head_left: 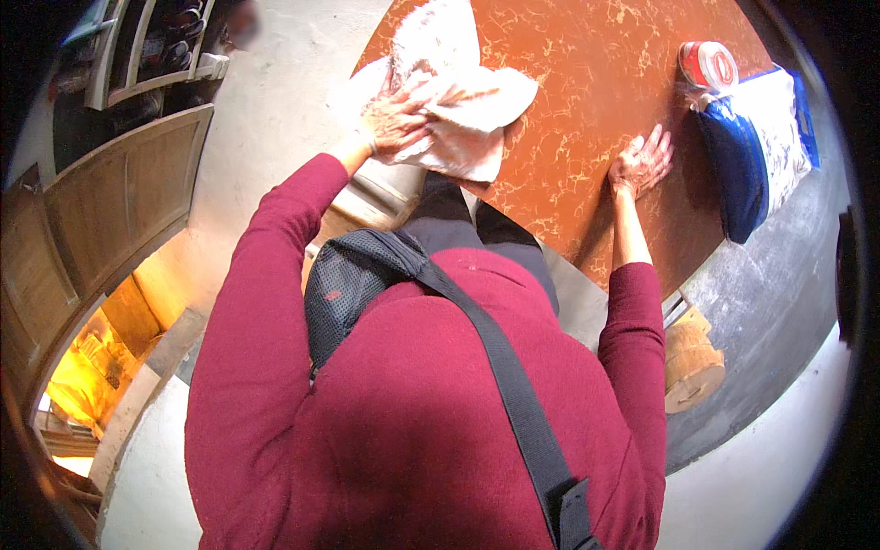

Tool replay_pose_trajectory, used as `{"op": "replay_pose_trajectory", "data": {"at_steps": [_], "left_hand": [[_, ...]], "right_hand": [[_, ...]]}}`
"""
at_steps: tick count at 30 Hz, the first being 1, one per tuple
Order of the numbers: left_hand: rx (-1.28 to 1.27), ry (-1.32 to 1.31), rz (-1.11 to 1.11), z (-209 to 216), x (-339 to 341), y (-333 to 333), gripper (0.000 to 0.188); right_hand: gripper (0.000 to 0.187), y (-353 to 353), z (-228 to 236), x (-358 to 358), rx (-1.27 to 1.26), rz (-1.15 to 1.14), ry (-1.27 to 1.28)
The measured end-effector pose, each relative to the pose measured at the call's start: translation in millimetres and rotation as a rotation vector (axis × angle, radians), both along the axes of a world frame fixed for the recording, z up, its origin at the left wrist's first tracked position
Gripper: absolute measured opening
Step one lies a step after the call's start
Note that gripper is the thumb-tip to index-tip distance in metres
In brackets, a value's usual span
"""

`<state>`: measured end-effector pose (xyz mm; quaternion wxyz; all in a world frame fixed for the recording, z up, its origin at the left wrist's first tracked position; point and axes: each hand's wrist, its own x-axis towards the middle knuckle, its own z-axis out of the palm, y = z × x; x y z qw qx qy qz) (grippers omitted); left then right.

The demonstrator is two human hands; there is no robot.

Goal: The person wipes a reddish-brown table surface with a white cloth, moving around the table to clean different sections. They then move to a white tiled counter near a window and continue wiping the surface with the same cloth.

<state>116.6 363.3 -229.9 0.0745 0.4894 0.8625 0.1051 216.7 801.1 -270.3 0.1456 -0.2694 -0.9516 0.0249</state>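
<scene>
in the head view, a round red-and-white tub (709, 66) with a clear top sits near the far right part of the table (587, 119); what it holds cannot be made out. just beside it lies a blue-and-white package (765, 151), its contents hidden. a black mesh bag (356, 280) hangs at the person's left side from a wide dark strap (509, 385), and its inside does not show. at lower left, a brightly lit opening in the wooden furniture (124, 174) has a yellow item (82, 371) in it, too glaring to identify.

the white cloth (500, 96) is bunched on the left part of the reddish-brown, gold-veined table, overhanging its edge. its long axis runs roughly away from the person; one rounded fold points right, and the far end meets the upper edge of the picture. the left hand (399, 119) lies on the cloth with fingers stretched forward; i cannot tell whether they grasp it or only press. the right hand (642, 163) is set on the table with fingers spread, holding nothing.

a pale object (380, 192) below the cloth is partly covered, and dark items (179, 41) on the upper-left rack are hard to make out.
</scene>
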Motion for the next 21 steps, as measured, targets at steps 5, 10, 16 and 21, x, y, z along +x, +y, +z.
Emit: {"op": "replay_pose_trajectory", "data": {"at_steps": [5, 10, 16, 21], "left_hand": [[-0.062, 0.005, 0.189, -13, -16, -43, 0.033], [0.008, 0.150, 0.217, -47, -68, 34, 0.031], [-0.058, -0.075, -0.139, -17, -35, 127, 0.030], [-0.145, -0.185, -0.294, 5, -12, 40, 0.027]], "right_hand": [[0.047, -5, 5, -2, -0.010, -0.009, -0.018], [0.047, -7, 7, -6, -0.006, -0.001, -0.010], [0.047, -2, 4, -4, 0.004, -0.009, -0.016], [0.047, -6, 8, -3, -0.024, -0.020, -0.005]]}}
